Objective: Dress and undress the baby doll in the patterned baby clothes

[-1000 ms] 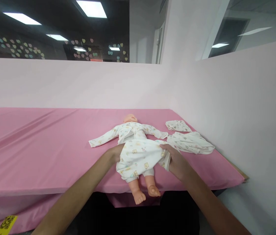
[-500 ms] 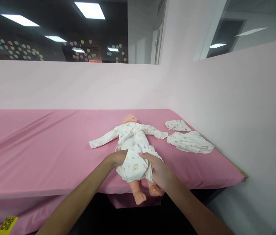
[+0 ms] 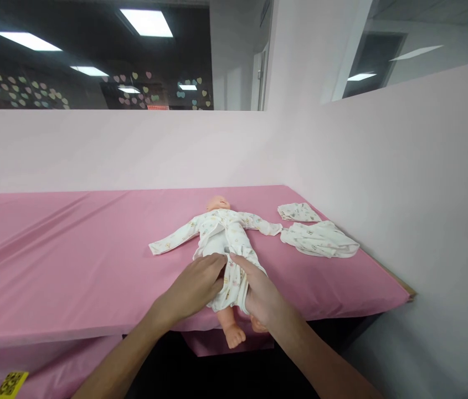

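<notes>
While left hand and right hand pinch bunched white printed cloth over the dressed plastic doll on the pink-covered worktop, gathering appears under way, next move likely calling for even tension.

Lit evenly across the pink surface, black below its near edge; glaring with white light panels in dark glass above the far edge; slightly soft in detail, stretched toward the margins.
</notes>
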{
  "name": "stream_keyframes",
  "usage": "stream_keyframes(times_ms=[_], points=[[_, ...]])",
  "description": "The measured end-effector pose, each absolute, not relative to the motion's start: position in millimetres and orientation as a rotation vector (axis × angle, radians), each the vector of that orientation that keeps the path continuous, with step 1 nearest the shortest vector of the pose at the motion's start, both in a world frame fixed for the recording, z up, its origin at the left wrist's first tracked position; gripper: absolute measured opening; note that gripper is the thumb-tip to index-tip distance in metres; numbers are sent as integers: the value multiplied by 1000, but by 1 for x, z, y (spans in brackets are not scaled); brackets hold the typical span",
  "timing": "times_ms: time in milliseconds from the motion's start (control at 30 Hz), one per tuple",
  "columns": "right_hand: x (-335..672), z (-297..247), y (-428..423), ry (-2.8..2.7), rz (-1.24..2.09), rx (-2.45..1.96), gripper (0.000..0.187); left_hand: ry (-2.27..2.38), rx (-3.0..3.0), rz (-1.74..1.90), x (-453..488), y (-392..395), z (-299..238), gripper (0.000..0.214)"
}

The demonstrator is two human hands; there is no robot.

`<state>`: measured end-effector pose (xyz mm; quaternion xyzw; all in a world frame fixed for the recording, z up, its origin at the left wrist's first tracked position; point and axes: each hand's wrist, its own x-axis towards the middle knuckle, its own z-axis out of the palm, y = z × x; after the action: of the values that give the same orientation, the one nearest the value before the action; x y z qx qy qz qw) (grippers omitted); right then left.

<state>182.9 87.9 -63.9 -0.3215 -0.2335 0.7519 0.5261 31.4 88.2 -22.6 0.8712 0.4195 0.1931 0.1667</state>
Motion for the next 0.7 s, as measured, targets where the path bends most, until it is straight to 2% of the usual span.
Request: stream_keyframes(times_ms=[133, 333, 400, 500, 700], points=[[170, -57, 80, -429, 1776, -759, 28, 1163, 2622, 385, 22, 92, -1, 19], [157, -53, 64, -151, 1707, -530, 27, 791, 2238, 108, 26, 140, 26, 28], [149, -61, 54, -66, 1713, -546, 24, 850, 2227, 203, 37, 158, 19, 29], [139, -73, 38, 5, 1739, -562, 21, 945, 2539, 415, 60, 174, -5, 32], [139, -79, 22, -52, 1780, -549, 19, 384, 3081, -80, 87, 168, -39, 51]])
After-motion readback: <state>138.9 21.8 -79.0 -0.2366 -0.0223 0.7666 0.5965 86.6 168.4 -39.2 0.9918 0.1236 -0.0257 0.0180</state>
